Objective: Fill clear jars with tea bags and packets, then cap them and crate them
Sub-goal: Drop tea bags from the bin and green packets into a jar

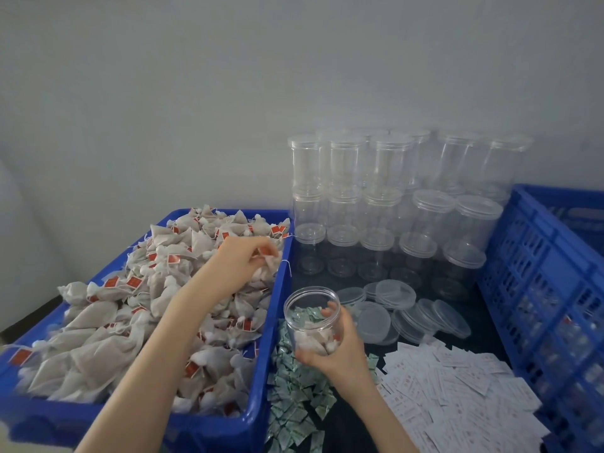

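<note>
My right hand (340, 348) grips an open clear jar (310, 317) tilted toward the left; a few tea bags lie in its bottom. My left hand (243, 259) pinches a white tea bag (270, 263) at the right side of a blue bin (266, 354) heaped with tea bags with red tags. Green packets (294, 400) lie in a pile under the jar. White packets (457, 390) are spread to the right of them. Loose clear lids (405, 313) lie behind the jar.
Several empty capped jars (385, 204) stand stacked against the wall at the back. A blue slatted crate (536, 289) on the right holds filled jars. The dark table surface shows between the piles.
</note>
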